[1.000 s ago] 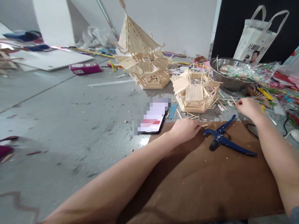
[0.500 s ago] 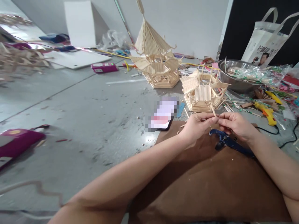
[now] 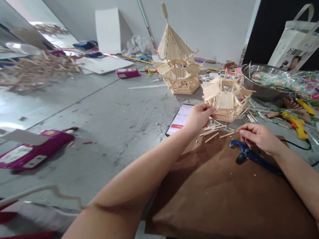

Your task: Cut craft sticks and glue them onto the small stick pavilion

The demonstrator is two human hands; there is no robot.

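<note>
My left hand (image 3: 199, 117) is closed in a pinch at the left front edge of the smaller stick structure (image 3: 225, 101); whatever its fingertips hold is too small to make out. Loose short sticks (image 3: 211, 136) lie below it on the brown sheet (image 3: 231, 199). To the right, my right hand (image 3: 258, 136) hovers over the sheet, fingers loosely bent and slightly apart, with no stick visible between them. The blue cutter (image 3: 254, 159) lies just under it. A phone (image 3: 179, 120) showing a timer rests on the floor, partly behind my left hand.
A taller roofed stick tower (image 3: 178, 63) stands behind. At the right are a metal bowl (image 3: 265, 90) of wrapped sticks, a yellow glue gun (image 3: 296, 124) with a black cord and a white bag (image 3: 286, 43). Purple devices (image 3: 32, 149) (image 3: 127, 73) sit at the left.
My hands have moved apart, the left one up to the small structure. The stick between them is no longer visible, and the loose sticks are uncovered. The view has shifted left.
</note>
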